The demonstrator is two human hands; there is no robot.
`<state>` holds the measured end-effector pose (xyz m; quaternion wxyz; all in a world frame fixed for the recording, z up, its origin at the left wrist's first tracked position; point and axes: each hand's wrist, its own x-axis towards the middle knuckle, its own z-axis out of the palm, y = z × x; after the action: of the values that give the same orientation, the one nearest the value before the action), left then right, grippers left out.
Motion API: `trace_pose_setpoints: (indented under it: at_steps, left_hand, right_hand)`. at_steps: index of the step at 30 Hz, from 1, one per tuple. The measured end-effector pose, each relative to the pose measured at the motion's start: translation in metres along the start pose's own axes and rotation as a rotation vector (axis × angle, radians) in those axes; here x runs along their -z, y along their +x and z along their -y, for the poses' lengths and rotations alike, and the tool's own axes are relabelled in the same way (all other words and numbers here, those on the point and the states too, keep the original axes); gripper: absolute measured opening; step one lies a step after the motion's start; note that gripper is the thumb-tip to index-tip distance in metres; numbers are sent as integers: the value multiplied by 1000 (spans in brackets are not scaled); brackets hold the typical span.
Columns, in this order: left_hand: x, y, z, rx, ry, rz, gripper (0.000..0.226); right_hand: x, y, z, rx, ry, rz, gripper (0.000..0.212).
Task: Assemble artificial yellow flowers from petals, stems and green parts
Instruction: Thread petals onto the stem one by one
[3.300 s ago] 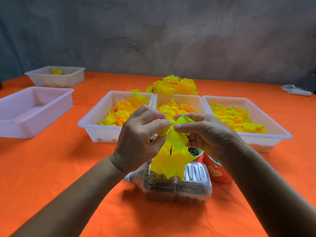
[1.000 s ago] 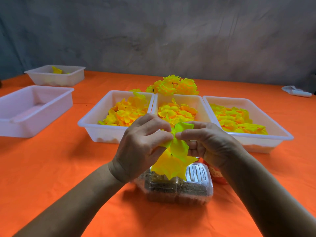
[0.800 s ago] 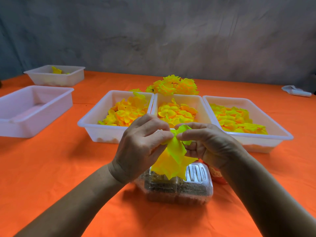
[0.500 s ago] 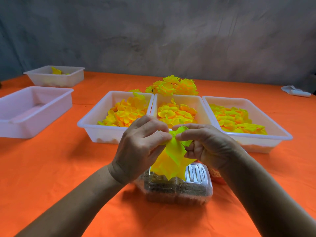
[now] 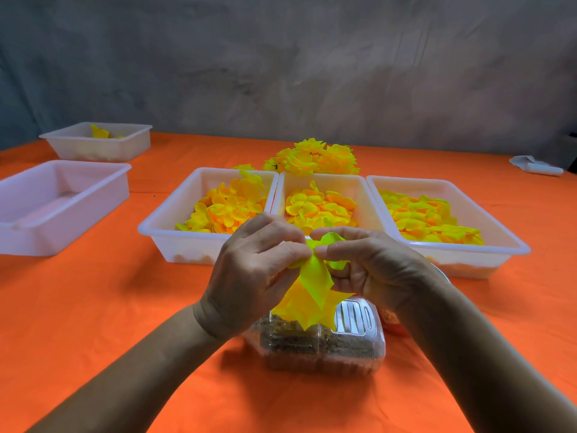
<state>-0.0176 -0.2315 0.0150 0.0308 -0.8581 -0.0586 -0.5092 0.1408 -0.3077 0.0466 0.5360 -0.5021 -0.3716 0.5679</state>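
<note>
My left hand and my right hand meet in front of me over the table and together pinch a stack of yellow petal layers. The layers hang down between my palms with pointed tips spread at the bottom. A small yellow-green petal piece sticks up between my fingertips. Any stem is hidden inside the petals. Three white trays hold loose yellow and orange petals behind my hands. A heap of finished yellow flowers lies beyond the trays.
A clear plastic container with dark small parts sits under my hands, a red cup half hidden behind it. Two more white trays stand at the left. A white object lies far right on the orange tablecloth.
My hands stay together at the same place. The petal stack has been turned and squeezed a little, and the green-yellow piece on top has shifted between my fingertips.
</note>
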Motion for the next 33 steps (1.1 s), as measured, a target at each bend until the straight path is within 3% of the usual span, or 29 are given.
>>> trace_pose_setpoints:
  at_steps: [7, 15, 26, 33]
  left_hand:
    - [-2, -1, 2, 7, -3, 8, 6]
    - [-4, -2, 2, 1, 4, 14, 13]
    - [0, -6, 4, 19, 18, 48, 5]
    - [1, -5, 3, -4, 14, 69, 11]
  right_hand:
    - [0, -1, 3, -31, 1, -30, 21]
    - [-1, -2, 3, -30, -21, -76, 19]
    - [-5, -4, 6, 125, -342, -266, 26]
    - [-3, -3, 10, 108, -452, -259, 27]
